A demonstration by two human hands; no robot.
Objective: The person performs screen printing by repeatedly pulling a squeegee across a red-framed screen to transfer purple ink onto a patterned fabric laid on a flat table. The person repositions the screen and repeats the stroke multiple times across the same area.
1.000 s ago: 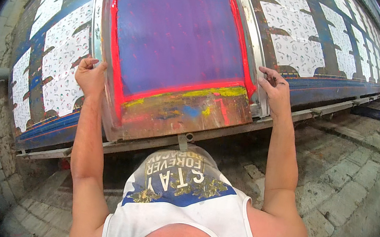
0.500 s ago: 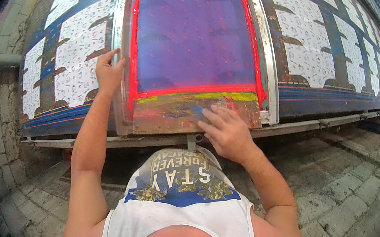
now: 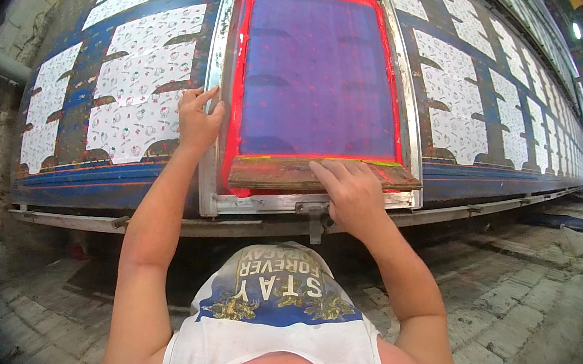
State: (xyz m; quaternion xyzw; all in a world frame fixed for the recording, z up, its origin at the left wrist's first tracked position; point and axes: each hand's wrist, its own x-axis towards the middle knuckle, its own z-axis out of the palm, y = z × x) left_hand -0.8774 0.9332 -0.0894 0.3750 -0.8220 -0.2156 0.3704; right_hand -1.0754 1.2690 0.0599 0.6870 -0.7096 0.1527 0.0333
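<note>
A screen-printing frame (image 3: 214,58) with metal rails lies on a long printing table. Its purple-blue mesh (image 3: 311,85) is bordered by a thick red band of ink. Across the near end of the mesh rests a wide wooden squeegee (image 3: 278,173), tilted, with yellow and red smears along its top. My right hand (image 3: 357,194) grips the right half of the squeegee, thumb toward me and fingers over its top edge. At the frame's left rail, my left hand (image 3: 200,122) has its fingers curled against the metal. The squeegee's lower edge is hidden.
White fabric pieces with small printed figures (image 3: 143,89) lie in rows left of the frame, and more pieces (image 3: 457,101) continue far to the right. A metal rail (image 3: 464,213) with a bracket (image 3: 316,222) runs along the table's near edge. Worn paving (image 3: 511,307) lies below.
The squeegee has turned from lying back toward me to a steeper tilt. My right hand's spread fingers now wrap its top. The frame sits further right and is fully visible as the view shifted.
</note>
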